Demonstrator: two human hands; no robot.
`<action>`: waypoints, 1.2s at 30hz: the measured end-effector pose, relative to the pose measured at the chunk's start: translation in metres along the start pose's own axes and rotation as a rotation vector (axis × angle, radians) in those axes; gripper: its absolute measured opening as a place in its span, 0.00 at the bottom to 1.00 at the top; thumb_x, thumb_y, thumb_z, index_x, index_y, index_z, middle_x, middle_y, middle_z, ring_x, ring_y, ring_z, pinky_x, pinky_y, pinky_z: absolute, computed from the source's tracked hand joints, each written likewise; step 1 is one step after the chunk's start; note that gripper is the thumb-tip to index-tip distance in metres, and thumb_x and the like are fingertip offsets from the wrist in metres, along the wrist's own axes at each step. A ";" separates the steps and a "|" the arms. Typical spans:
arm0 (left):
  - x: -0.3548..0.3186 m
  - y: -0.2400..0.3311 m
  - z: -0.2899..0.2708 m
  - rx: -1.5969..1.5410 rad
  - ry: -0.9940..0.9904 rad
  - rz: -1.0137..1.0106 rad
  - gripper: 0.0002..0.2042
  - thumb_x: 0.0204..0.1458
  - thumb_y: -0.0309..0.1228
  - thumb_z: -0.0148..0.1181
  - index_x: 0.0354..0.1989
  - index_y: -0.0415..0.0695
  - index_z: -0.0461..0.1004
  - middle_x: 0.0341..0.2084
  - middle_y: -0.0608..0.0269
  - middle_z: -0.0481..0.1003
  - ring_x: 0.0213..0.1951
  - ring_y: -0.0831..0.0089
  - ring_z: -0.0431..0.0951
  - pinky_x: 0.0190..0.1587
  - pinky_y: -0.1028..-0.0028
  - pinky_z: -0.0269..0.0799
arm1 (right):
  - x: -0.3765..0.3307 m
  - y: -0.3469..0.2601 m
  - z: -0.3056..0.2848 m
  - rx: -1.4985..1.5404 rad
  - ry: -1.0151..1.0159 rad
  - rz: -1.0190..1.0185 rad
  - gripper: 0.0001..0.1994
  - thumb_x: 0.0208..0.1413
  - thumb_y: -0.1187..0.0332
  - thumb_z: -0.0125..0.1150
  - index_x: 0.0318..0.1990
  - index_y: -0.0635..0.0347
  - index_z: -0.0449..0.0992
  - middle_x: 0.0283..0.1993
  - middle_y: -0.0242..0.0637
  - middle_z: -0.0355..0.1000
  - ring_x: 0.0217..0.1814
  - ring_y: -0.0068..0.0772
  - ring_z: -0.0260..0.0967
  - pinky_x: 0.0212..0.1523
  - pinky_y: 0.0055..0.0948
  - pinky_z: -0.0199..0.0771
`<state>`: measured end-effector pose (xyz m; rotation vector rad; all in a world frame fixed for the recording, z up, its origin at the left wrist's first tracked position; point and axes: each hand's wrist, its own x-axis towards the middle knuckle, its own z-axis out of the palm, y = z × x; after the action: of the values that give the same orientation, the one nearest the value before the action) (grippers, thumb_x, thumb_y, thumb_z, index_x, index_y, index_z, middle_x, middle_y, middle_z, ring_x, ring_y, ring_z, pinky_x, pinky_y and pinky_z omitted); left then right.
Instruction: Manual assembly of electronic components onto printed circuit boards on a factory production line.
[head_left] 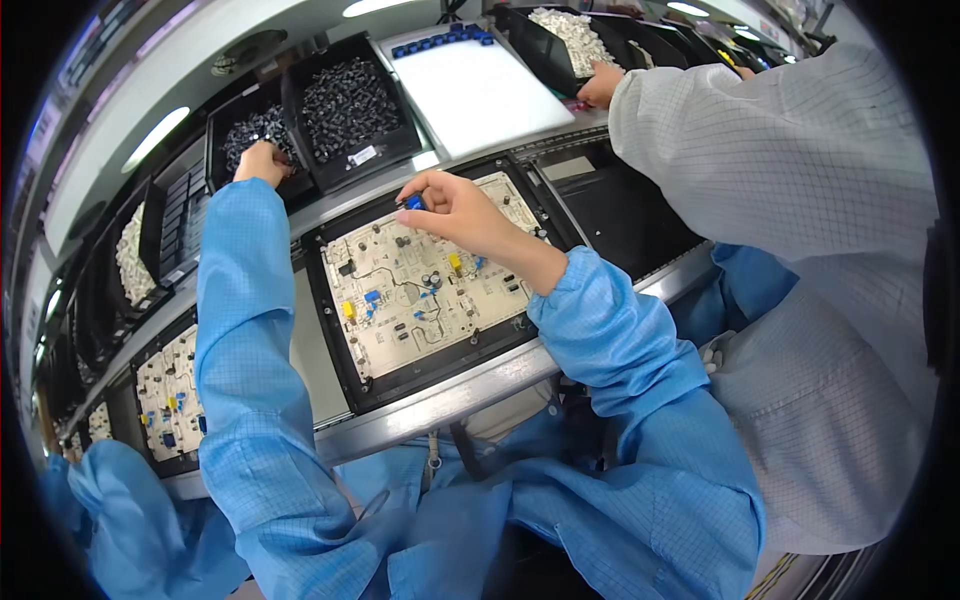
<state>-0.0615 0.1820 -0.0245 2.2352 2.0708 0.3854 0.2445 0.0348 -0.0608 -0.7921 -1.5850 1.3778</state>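
Note:
My right hand (465,212) is above the far part of a circuit board (385,325), pinching a small blue-and-black electronic component (414,202) between thumb and fingers. The cream board lies in a black frame (340,345) and carries yellow, blue and black parts. At the upper left, my left hand (262,163) reaches into a black bin (217,160) of small dark components (258,128). Its fingers are curled down among them, and what they grip is hidden.
A second bin of black components (350,105) adjoins the first. Behind the board, blue components (440,41) line a white sheet (480,95). A co-worker's grey sleeve (720,140) reaches in from the right, their hand (601,85) at a bin of white parts (572,40). More boards (165,395) stand left.

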 end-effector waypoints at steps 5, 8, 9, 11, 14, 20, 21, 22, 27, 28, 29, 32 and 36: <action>-0.004 -0.012 0.010 0.102 0.236 0.149 0.11 0.46 0.33 0.54 0.28 0.40 0.78 0.29 0.44 0.75 0.37 0.49 0.75 0.43 0.58 0.69 | -0.005 0.000 0.002 0.008 -0.017 0.019 0.12 0.52 0.69 0.61 0.42 0.63 0.69 0.21 0.22 0.61 0.20 0.10 0.55 0.20 0.14 0.52; -0.012 0.000 0.007 0.348 0.244 0.234 0.13 0.49 0.32 0.47 0.26 0.36 0.77 0.29 0.42 0.74 0.35 0.45 0.74 0.40 0.56 0.70 | -0.008 -0.005 -0.002 -0.014 0.042 0.067 0.10 0.55 0.64 0.57 0.37 0.61 0.72 0.19 0.23 0.63 0.18 0.12 0.56 0.19 0.13 0.54; -0.018 0.000 0.002 0.331 0.300 0.252 0.14 0.51 0.33 0.46 0.27 0.37 0.77 0.29 0.43 0.75 0.34 0.44 0.74 0.40 0.56 0.70 | -0.009 -0.009 -0.003 -0.035 0.067 0.081 0.10 0.57 0.62 0.55 0.35 0.61 0.72 0.18 0.23 0.63 0.18 0.12 0.57 0.19 0.13 0.54; -0.039 0.013 -0.011 0.031 0.451 0.212 0.13 0.52 0.34 0.48 0.28 0.39 0.78 0.29 0.44 0.75 0.34 0.47 0.75 0.39 0.58 0.70 | -0.007 -0.009 -0.011 0.034 0.022 0.074 0.13 0.60 0.58 0.51 0.32 0.59 0.72 0.17 0.24 0.62 0.17 0.13 0.57 0.19 0.13 0.56; -0.091 0.054 -0.041 -0.195 0.411 0.200 0.10 0.53 0.31 0.50 0.34 0.41 0.77 0.29 0.49 0.76 0.35 0.56 0.76 0.40 0.66 0.70 | -0.003 -0.012 -0.024 0.020 0.043 0.053 0.13 0.60 0.58 0.51 0.33 0.60 0.71 0.19 0.25 0.63 0.20 0.14 0.59 0.22 0.14 0.59; -0.218 0.046 -0.016 -0.575 0.252 0.200 0.10 0.58 0.30 0.47 0.40 0.39 0.73 0.28 0.62 0.73 0.30 0.74 0.71 0.34 0.77 0.66 | -0.017 -0.028 -0.026 -0.107 0.035 -0.110 0.10 0.55 0.65 0.58 0.41 0.59 0.71 0.24 0.24 0.65 0.24 0.12 0.60 0.25 0.13 0.61; -0.235 0.041 -0.006 -0.721 0.167 0.102 0.10 0.59 0.30 0.46 0.41 0.40 0.72 0.26 0.64 0.71 0.28 0.78 0.69 0.31 0.78 0.65 | -0.021 -0.031 -0.028 -0.184 0.009 -0.135 0.11 0.54 0.66 0.59 0.43 0.59 0.71 0.24 0.24 0.65 0.25 0.12 0.60 0.25 0.13 0.60; -0.241 0.033 0.012 -0.874 0.049 -0.023 0.10 0.59 0.30 0.45 0.43 0.41 0.72 0.24 0.67 0.69 0.27 0.81 0.67 0.29 0.80 0.63 | -0.015 -0.025 -0.032 -0.252 -0.018 -0.123 0.12 0.53 0.67 0.60 0.44 0.59 0.71 0.25 0.23 0.65 0.25 0.11 0.60 0.25 0.13 0.59; -0.288 0.067 0.076 -1.734 0.223 -0.786 0.13 0.59 0.32 0.42 0.46 0.41 0.70 0.22 0.73 0.63 0.24 0.84 0.60 0.27 0.83 0.56 | -0.028 -0.031 -0.030 -0.231 -0.084 -0.098 0.16 0.53 0.71 0.60 0.49 0.59 0.69 0.30 0.23 0.66 0.29 0.11 0.60 0.28 0.13 0.59; -0.289 0.073 0.079 -1.739 0.222 -0.796 0.13 0.59 0.32 0.42 0.46 0.41 0.70 0.22 0.73 0.63 0.24 0.84 0.60 0.27 0.83 0.56 | -0.033 -0.035 -0.030 -0.187 -0.083 -0.091 0.16 0.53 0.72 0.59 0.49 0.59 0.69 0.31 0.24 0.66 0.29 0.11 0.60 0.29 0.13 0.59; -0.286 0.080 0.078 -1.670 0.285 -0.830 0.13 0.58 0.33 0.42 0.46 0.41 0.70 0.22 0.73 0.63 0.24 0.84 0.59 0.27 0.83 0.55 | -0.036 -0.038 -0.029 -0.143 -0.079 -0.087 0.16 0.53 0.72 0.59 0.49 0.60 0.69 0.32 0.24 0.66 0.30 0.12 0.60 0.29 0.13 0.59; -0.280 0.083 0.081 -1.586 0.331 -0.868 0.14 0.57 0.32 0.42 0.46 0.42 0.70 0.23 0.73 0.62 0.24 0.83 0.58 0.27 0.83 0.55 | -0.053 -0.048 -0.021 -0.113 -0.064 -0.030 0.18 0.51 0.76 0.59 0.51 0.61 0.68 0.34 0.26 0.67 0.32 0.13 0.61 0.34 0.13 0.62; -0.273 0.092 0.082 -1.531 0.318 -0.832 0.14 0.57 0.32 0.41 0.46 0.42 0.70 0.23 0.73 0.62 0.25 0.83 0.59 0.29 0.82 0.58 | -0.078 -0.054 -0.020 -0.236 -0.089 -0.006 0.18 0.48 0.79 0.60 0.49 0.64 0.70 0.39 0.31 0.69 0.36 0.16 0.62 0.40 0.15 0.64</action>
<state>0.0306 -0.0870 -0.1199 0.4291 1.5058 1.5217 0.2999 -0.0359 -0.0239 -0.8737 -1.8415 1.2503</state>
